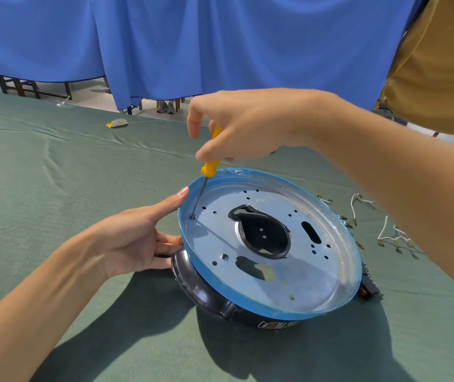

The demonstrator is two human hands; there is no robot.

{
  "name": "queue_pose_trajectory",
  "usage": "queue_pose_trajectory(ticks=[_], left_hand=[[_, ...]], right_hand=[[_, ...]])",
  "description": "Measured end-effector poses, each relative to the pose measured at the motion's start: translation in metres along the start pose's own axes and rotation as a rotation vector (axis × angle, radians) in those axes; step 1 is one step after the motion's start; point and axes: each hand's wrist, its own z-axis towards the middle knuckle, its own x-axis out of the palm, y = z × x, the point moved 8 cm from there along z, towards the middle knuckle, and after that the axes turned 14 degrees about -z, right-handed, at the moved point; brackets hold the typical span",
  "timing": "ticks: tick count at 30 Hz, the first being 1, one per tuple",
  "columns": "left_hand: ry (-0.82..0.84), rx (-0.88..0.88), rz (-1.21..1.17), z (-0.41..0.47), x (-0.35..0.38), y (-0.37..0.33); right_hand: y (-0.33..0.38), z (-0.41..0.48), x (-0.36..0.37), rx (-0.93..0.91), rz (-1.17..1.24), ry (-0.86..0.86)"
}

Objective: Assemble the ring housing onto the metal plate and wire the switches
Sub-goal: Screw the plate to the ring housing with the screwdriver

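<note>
Nearest, the black ring housing (201, 288) lies on the green table cloth (54, 188). The metal plate (212, 238) sits on top of it, tilted slightly towards the camera. A red and white label (278, 324) on the housing wall is too blurred to read.

The plate has a blue rim, several small holes, a slot and a large centre opening edged in black. A small stamped mark (259, 200) near its far edge is not legible.

The left hand (134, 241) holds the plate at its left edge: the index finger lies straight on the blue rim and the other fingers curl against the edge beneath.

A black switch (369, 289) with a red part lies just beside the housing on the right.

The right hand (245, 125) grasps the yellow handle of a screwdriver (210, 168). The shaft slants down to a screw (192, 216) near the left rim of the plate. The right forearm crosses above the far right of the plate.

White wires (388, 230) with metal terminals lie on the cloth to the right, apart from the plate.

Further off, a small yellow and white object (117, 123) lies on the cloth. Behind the table hangs a blue curtain (220, 51), with chair legs (19, 85) below it. A mustard garment (440, 64) fills the upper right.
</note>
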Motion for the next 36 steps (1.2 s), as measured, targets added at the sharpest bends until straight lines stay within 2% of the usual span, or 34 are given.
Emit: queue_pose_trajectory(ticks=[4, 6, 9, 10, 13, 15, 18, 24, 36], left_hand=[[0.001, 0.008, 0.011, 0.000, -0.001, -0.001], [0.007, 0.013, 0.006, 0.000, -0.002, -0.001], [0.016, 0.025, -0.012, -0.001, -0.001, -0.001], [0.014, 0.031, -0.016, -0.001, 0.000, -0.001], [0.005, 0.043, -0.031, -0.001, -0.001, -0.001], [0.007, 0.045, -0.031, -0.002, -0.001, 0.000], [0.003, 0.047, -0.036, -0.003, -0.001, 0.000], [0.000, 0.066, -0.056, -0.002, 0.000, -0.001], [-0.010, 0.084, -0.047, -0.002, 0.000, -0.001]], right_hand=[[0.006, 0.004, 0.000, -0.006, -0.036, -0.100], [0.007, 0.004, 0.005, 0.004, -0.082, -0.007], [0.007, -0.003, 0.004, -0.029, 0.073, 0.064], [0.008, -0.002, 0.000, -0.050, 0.081, 0.013], [0.017, 0.002, -0.008, -0.064, -0.111, -0.209], [0.018, 0.006, -0.004, -0.016, -0.155, -0.243], [0.012, 0.005, -0.003, 0.078, -0.199, -0.198], [0.016, 0.001, -0.008, 0.042, -0.258, -0.090], [0.028, 0.000, -0.007, -0.176, -0.260, 0.012]])
